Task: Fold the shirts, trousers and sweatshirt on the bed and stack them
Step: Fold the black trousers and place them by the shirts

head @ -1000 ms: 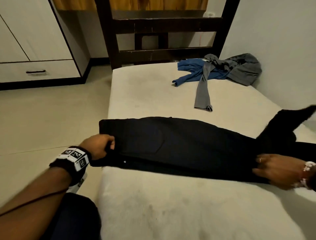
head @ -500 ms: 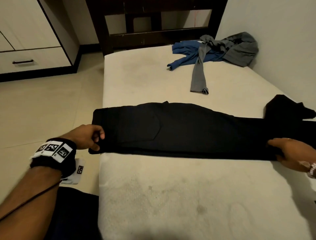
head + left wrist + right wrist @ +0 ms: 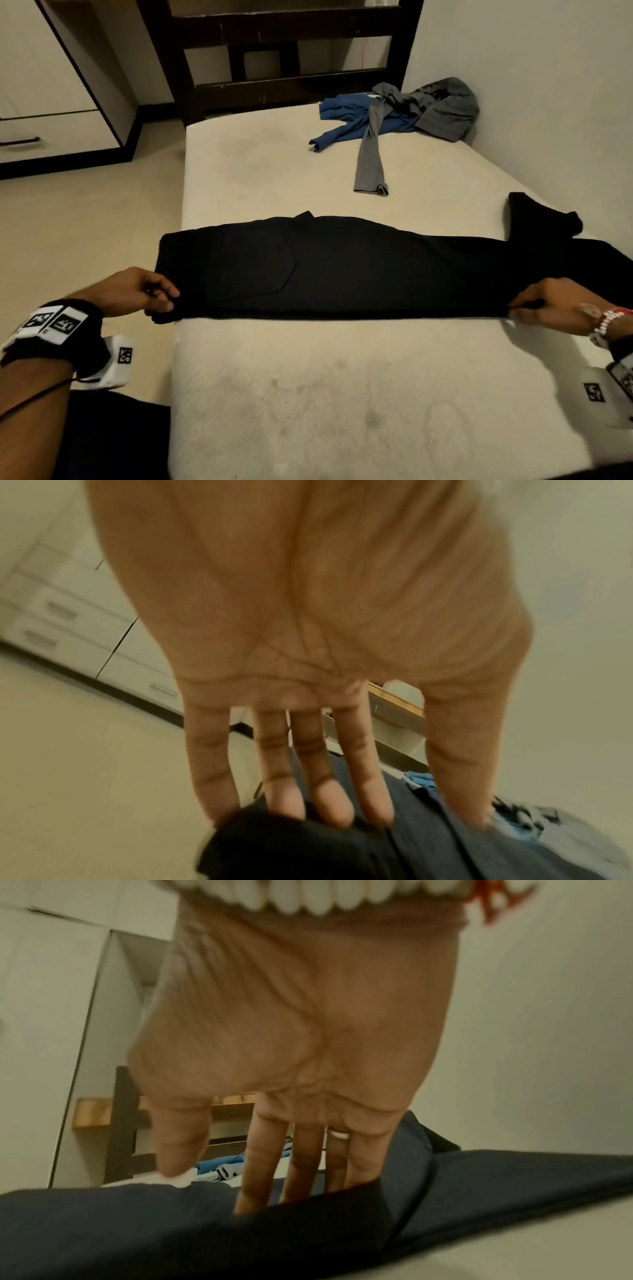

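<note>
Two hands hold one pair of dark trousers (image 3: 342, 267), stretched flat across the bed (image 3: 308, 394) as a long, smooth band folded lengthwise. The left hand (image 3: 137, 291) pinches the waistband end, thumb on top and fingers (image 3: 329, 807) tucked under the thick bunched cloth, right at the bed's left edge, where that end overhangs slightly. The right hand (image 3: 555, 301) grips the leg part near the right side, fingers (image 3: 257, 1172) slipped beneath a fold and thumb above. Beyond this hand a black flap of cloth (image 3: 537, 216) sticks up by the wall; whether it belongs to the trousers is unclear.

Between the hands and the person, the pale mattress is bare, dimpled and faintly stained. Past the trousers lies another bare stretch, then a crumpled blue shirt (image 3: 346, 123) with a grey sweatshirt (image 3: 442, 106) heaped partly over it, one grey sleeve trailing toward the hands. A dark wooden bed frame (image 3: 281, 82) stands behind them. Left of the left hand is open tiled floor (image 3: 85, 222).
</note>
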